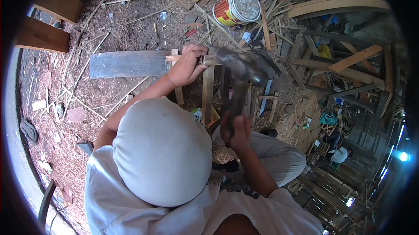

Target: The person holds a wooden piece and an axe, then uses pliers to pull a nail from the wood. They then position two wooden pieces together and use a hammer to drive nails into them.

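Observation:
My left hand (190, 65) is closed at the end joint of a small wooden frame (207, 91), its fingers pressed round the wood. Whether a nail is pinched there cannot be made out. In my right hand (238, 132) is a hammer (238, 97), gripped by the handle. Its dark head, smeared by motion, is just right of my left fingers, over the end of the frame. Beneath the left wrist a wide grey board (126, 64) stretches out to the left.
A paint bucket (238, 8) with a whitish lid stands ahead among loose wood strips. Wooden frames and slats (349, 69) are stacked to the right. Thick planks (43, 34) jut in at the upper left. Shavings and scraps cover the ground. A light cap (162, 152) fills the lower middle.

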The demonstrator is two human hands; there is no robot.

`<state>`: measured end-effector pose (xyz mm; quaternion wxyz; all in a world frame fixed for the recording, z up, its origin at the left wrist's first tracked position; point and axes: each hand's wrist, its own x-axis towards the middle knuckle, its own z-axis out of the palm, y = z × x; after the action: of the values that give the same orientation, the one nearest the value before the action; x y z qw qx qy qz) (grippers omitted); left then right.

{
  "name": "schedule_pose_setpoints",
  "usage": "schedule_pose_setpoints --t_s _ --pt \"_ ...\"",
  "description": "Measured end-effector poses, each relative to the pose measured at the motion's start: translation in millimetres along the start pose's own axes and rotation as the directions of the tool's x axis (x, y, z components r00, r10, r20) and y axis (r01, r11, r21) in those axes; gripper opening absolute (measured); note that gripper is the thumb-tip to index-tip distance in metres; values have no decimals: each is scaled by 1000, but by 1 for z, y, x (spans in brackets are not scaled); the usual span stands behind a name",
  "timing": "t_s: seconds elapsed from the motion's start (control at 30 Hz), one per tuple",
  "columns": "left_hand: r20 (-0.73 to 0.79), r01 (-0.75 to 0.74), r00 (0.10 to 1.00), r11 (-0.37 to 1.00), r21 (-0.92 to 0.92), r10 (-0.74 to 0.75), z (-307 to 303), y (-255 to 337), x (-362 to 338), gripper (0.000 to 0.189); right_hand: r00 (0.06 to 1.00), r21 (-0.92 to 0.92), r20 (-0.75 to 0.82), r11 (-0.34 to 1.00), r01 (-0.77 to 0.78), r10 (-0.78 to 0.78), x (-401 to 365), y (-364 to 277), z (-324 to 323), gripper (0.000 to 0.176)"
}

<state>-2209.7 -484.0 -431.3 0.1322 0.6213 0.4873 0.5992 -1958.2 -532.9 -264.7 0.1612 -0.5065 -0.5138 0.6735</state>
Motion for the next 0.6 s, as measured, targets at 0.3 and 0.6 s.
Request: schedule_pose_setpoints --t_s 0.3,0.6 --pt "12 -21 1000 999 45 21 1 5 -1 42 994 -65 -62 993 -95 91 13 -6 1 57" --pt "13 -19 1000 997 80 18 -4 4 -2 42 998 -123 -10 990 -68 67 8 -11 2 59"
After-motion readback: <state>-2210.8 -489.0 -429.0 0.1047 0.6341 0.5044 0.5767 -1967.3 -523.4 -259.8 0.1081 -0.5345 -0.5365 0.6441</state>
